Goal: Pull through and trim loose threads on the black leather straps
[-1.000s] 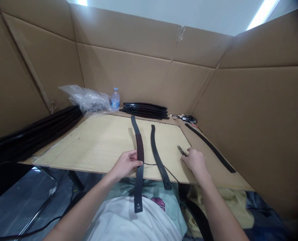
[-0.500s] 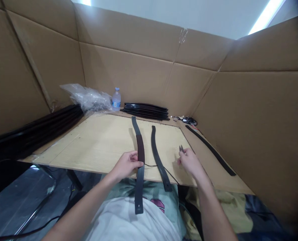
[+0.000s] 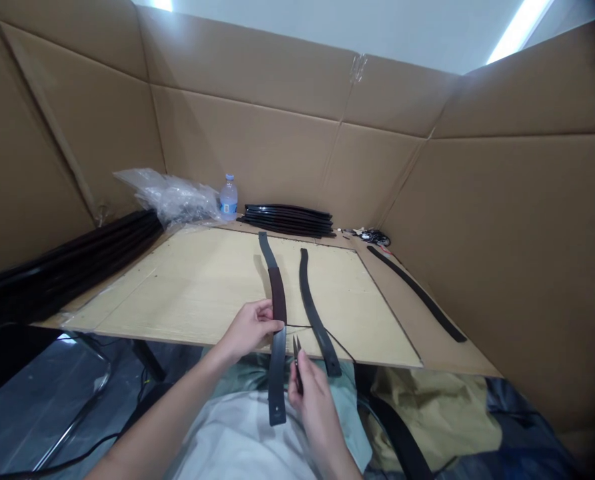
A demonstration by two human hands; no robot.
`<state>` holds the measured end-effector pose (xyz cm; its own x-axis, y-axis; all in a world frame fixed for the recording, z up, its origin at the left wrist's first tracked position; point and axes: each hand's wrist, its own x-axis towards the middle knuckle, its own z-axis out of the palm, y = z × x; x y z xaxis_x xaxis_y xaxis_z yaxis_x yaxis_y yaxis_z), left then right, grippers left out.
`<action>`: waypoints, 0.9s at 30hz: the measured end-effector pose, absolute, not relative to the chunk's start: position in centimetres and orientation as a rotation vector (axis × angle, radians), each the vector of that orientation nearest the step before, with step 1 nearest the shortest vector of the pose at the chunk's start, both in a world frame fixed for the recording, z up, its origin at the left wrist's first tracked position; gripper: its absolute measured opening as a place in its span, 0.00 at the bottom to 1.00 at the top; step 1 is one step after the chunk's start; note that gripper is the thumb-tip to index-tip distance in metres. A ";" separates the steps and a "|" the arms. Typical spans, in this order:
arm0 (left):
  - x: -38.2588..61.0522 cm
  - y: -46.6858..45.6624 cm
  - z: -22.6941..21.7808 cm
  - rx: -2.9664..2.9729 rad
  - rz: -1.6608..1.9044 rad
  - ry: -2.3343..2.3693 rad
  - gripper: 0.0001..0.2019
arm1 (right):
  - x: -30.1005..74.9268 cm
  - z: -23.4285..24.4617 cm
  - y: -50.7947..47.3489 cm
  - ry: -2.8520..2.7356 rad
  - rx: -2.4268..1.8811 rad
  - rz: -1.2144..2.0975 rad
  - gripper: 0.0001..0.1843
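My left hand pinches a dark curved strap with a hole at its near end and a brown wrapped sleeve around its middle. A thin black cord runs rightward from the sleeve's lower end, over to a second dark strap lying on the board. In my right hand is a pair of thread snips, blades pointing up, just below the cord and right of the held strap. The snips do not visibly touch the cord. My right fingers hide most of the handles.
Another black strap lies along the right side of the table. At the back are a stack of black strips, a water bottle, clear plastic bags and a small tangle of cord. Long dark strips line the left. Cardboard walls surround the table.
My right hand has moved left and toward me with the snips, from over the board's right side to beside the held strap. My left hand keeps its hold.
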<state>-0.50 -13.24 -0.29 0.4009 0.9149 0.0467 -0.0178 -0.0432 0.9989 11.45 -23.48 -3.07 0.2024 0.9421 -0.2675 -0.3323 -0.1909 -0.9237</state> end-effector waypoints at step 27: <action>-0.6 -13.3 0.0 1.303 0.948 0.785 0.08 | 10.1 -1.5 -22.1 -0.528 -1.183 1.549 0.22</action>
<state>-0.62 -13.25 0.01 0.4249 0.9043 0.0417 -0.1274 0.0141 0.9917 10.13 -22.09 -1.53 0.0582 0.9109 -0.4086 -0.4713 -0.3357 -0.8156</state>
